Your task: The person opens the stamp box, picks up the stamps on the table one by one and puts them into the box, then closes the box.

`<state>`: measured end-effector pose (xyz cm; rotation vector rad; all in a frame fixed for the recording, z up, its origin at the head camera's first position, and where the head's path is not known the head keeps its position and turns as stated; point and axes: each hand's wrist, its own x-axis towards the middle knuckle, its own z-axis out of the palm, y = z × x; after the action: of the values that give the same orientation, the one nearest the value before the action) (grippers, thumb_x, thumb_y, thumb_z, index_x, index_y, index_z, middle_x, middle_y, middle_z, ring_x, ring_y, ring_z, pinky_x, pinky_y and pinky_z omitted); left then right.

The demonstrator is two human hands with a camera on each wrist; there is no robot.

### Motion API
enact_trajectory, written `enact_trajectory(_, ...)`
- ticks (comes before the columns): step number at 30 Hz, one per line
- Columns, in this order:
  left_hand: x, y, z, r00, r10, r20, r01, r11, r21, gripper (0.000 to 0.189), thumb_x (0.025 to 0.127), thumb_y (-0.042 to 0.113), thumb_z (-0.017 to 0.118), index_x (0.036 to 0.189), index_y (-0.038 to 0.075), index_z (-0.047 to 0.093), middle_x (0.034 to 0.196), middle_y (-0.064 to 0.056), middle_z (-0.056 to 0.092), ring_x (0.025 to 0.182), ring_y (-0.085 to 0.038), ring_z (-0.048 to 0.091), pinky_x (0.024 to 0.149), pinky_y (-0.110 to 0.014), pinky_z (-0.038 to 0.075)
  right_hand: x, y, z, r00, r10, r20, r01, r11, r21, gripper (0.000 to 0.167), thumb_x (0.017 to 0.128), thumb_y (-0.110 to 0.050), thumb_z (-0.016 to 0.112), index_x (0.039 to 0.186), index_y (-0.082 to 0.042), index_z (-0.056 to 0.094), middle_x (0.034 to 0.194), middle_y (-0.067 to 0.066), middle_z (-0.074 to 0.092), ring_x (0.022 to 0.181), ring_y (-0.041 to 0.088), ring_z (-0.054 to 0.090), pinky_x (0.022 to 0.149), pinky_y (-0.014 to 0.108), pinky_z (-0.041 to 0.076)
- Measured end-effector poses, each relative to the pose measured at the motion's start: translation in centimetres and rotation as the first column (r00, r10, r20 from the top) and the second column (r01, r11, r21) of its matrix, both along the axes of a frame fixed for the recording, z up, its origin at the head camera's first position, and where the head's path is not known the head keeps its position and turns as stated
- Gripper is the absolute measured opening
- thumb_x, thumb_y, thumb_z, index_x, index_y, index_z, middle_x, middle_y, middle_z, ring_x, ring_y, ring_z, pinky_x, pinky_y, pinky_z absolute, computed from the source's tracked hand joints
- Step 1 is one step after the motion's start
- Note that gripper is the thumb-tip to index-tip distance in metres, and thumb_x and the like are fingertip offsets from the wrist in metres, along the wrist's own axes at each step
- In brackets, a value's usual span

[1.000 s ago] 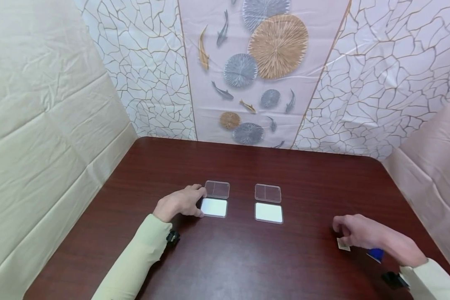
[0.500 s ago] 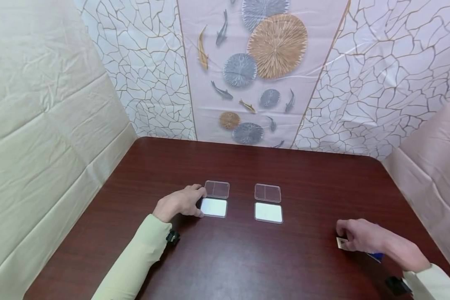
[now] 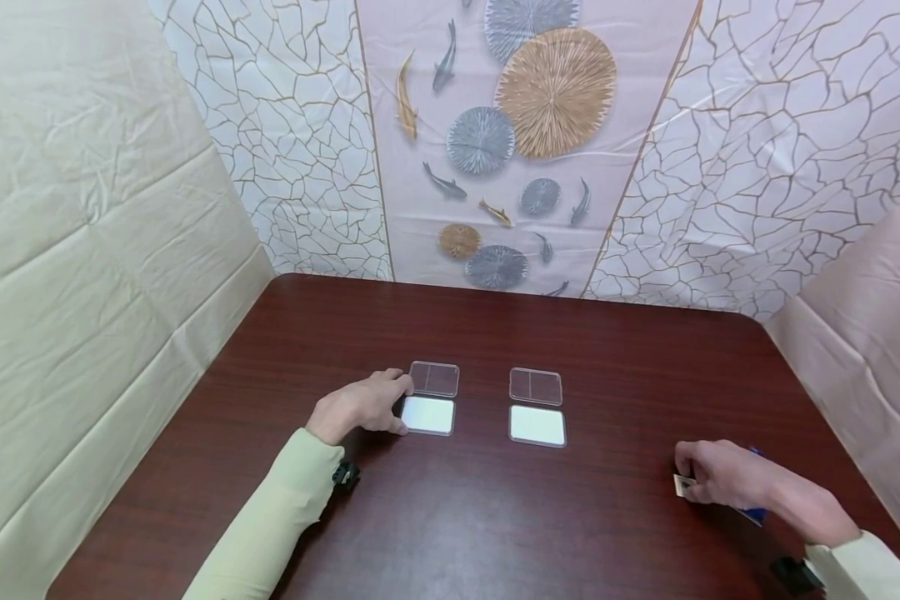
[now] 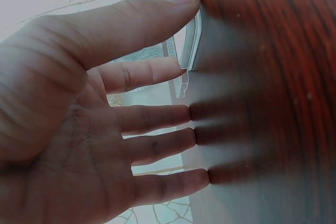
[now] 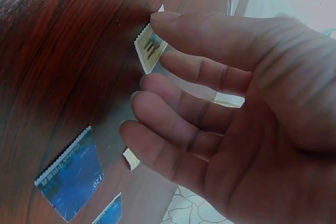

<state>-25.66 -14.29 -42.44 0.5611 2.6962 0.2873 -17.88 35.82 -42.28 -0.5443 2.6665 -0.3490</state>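
Note:
My left hand [image 3: 366,404] rests at the left side of a clear, flat plastic case [image 3: 429,415] with a white lining. In the left wrist view its fingers [image 4: 163,118] are fairly straight, tips down on the table, with thumb and index finger at the case's edge. My right hand [image 3: 731,475] is low over the table at the right. Its thumb and index fingertip pinch a small cream postage stamp [image 5: 147,45] with perforated edges; the thumb covers one corner. A blue postage stamp [image 5: 76,174] lies under the hand, with parts of other stamps [image 5: 110,211] near it.
Another clear case [image 3: 537,426] with a white lining lies right of the first, both opened flat. Their transparent lids [image 3: 434,379] lie on the far side. The dark wooden table [image 3: 450,517] ends at patterned cloth walls [image 3: 307,142].
My right hand has shifted slightly right and nearer, then nearly stopped, and now covers more of the cream stamp. The left hand and the cases stay where they were.

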Motion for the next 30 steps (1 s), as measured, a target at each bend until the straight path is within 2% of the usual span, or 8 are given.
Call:
enact_trajectory(13,0.0,0.11,0.04,1.0,-0.005,0.01,0.005,1.0,0.0,0.049,0.083,0.031,0.078,0.123,0.015,0.053,0.143,-0.011,0.044,0.115,-0.024,0.047,0.094,-0.04,0.044,0.24,0.32,-0.27,0.996,0.055,-0.075,-0.059,0.997,-0.059,0.028,0.077,-0.016,0.079,0.081,-0.019,0.051,0.066,-0.012,0.048,0.058,-0.005,0.041,0.055,0.02,0.035)
enact_trajectory(18,0.04,0.11,0.09,1.0,-0.005,0.009,0.005,1.0,0.0,0.05,0.083,0.031,0.079,0.123,0.015,0.053,0.141,-0.01,0.045,0.114,-0.024,0.048,0.093,-0.04,0.045,0.46,0.19,-0.41,0.993,0.052,-0.101,-0.058,0.997,-0.058,0.031,0.076,-0.015,0.079,0.079,-0.019,0.048,0.066,-0.013,0.045,0.059,-0.005,0.039,0.055,0.02,0.033)
enact_trajectory(26,0.04,0.07,0.02,1.0,-0.004,0.007,0.004,1.0,-0.001,0.05,0.083,0.031,0.079,0.123,0.015,0.054,0.144,-0.011,0.044,0.117,-0.025,0.047,0.095,-0.04,0.044,0.7,0.08,-0.33,0.996,0.025,-0.087,-0.03,0.998,-0.047,0.035,0.079,-0.018,0.078,0.079,-0.018,0.042,0.061,-0.014,0.039,0.055,-0.002,0.036,0.052,0.02,0.03)
enact_trajectory(30,0.09,0.08,0.05,1.0,-0.002,0.006,0.002,1.0,0.001,0.05,0.082,0.031,0.079,0.123,0.015,0.054,0.143,-0.011,0.045,0.117,-0.025,0.047,0.095,-0.04,0.044,0.74,0.12,-0.4,0.996,0.044,-0.077,-0.049,0.997,-0.063,0.031,0.083,-0.017,0.074,0.078,-0.019,0.044,0.059,-0.016,0.044,0.053,-0.003,0.036,0.05,0.02,0.03)
